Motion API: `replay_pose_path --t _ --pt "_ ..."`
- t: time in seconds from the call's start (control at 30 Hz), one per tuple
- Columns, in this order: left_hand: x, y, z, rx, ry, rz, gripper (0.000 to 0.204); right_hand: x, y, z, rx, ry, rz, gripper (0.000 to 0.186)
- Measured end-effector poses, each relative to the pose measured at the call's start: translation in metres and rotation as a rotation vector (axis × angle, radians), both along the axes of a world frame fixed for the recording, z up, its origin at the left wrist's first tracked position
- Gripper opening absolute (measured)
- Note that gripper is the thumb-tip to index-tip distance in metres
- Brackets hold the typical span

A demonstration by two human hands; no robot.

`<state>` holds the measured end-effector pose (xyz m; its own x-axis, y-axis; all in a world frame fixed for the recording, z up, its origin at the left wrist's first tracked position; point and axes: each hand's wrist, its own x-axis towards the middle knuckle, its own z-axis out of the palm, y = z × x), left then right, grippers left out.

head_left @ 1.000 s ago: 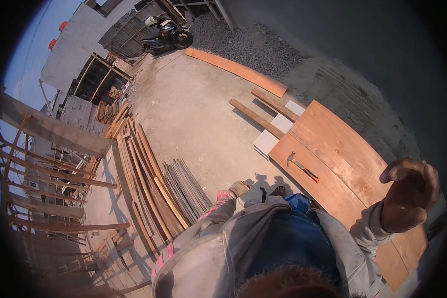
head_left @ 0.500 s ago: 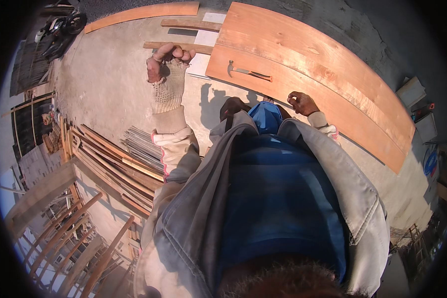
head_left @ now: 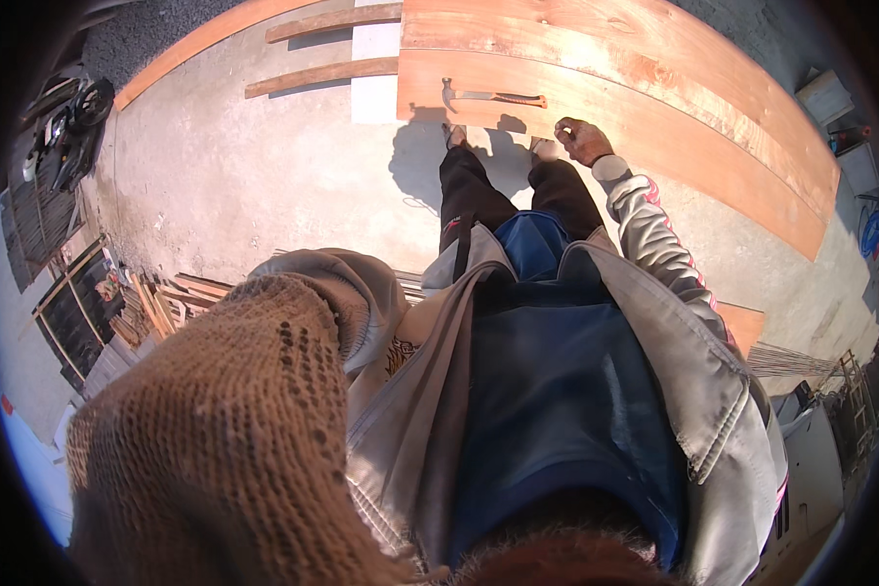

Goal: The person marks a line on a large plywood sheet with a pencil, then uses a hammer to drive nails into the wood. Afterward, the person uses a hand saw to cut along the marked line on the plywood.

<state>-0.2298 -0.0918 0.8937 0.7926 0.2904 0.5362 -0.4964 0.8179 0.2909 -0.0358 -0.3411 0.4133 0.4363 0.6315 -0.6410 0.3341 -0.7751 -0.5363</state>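
My left hand (head_left: pixel 215 400), in a tan knitted glove, is raised close to the camera at the lower left. Its fingers are out of sight, so I cannot tell what they do. My right hand (head_left: pixel 583 142) hovers by the near edge of a wide reddish-brown wooden board (head_left: pixel 635 117). The fingers there are curled together, and anything inside them is too small or hidden to make out. A claw hammer (head_left: pixel 498 98) with an orange and dark handle lies on the board, left of my right hand and touched by neither hand.
Two wooden strips (head_left: pixel 322 76) lie left of the board, beside a white panel (head_left: pixel 374 98). A long curved-looking plank (head_left: pixel 195 44) lies farther off. A motorcycle (head_left: pixel 68 132) stands at the far left, with stacked timber (head_left: pixel 181 298) nearer. My feet are at the board's near edge.
My left hand has come back from beside the wooden strips to close in front of the camera. My right arm reaches farther forward, its fingers still curled. The view has shifted, showing my legs.
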Motion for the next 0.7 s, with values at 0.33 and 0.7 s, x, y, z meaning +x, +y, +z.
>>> replay_pose_path --t 0.33,0.7 --pt "0.037 0.127 -0.198 -0.340 0.153 0.033 0.025 -0.043 0.051 -0.169 -0.479 0.049 0.071 0.038" --pt "-0.077 0.153 -0.609 -0.168 1.351 0.349 0.074 -0.026 0.147 -0.328 -0.600 -0.426 0.476 0.064"
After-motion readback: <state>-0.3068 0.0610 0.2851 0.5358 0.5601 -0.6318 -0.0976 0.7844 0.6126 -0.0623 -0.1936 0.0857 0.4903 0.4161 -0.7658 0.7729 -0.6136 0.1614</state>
